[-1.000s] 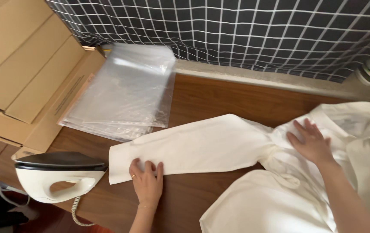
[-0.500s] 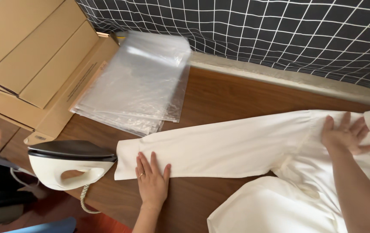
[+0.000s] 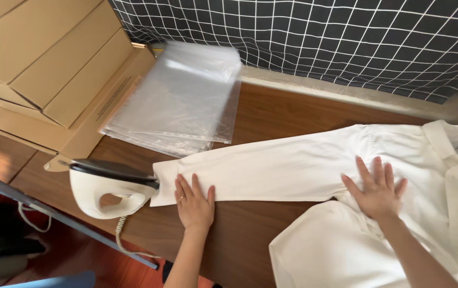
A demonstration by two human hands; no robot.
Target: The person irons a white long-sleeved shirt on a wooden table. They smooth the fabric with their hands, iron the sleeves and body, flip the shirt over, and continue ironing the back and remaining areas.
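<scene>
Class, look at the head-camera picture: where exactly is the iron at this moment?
In the head view the white iron stands on its heel at the lower left, on the wooden table's near edge, beside the sleeve cuff and the left hand.

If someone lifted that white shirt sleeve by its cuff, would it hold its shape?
Probably not. The sleeve lies flat and thin under both hands, so it likely droops. It looks light, and may slide on the smooth wooden table.
</scene>
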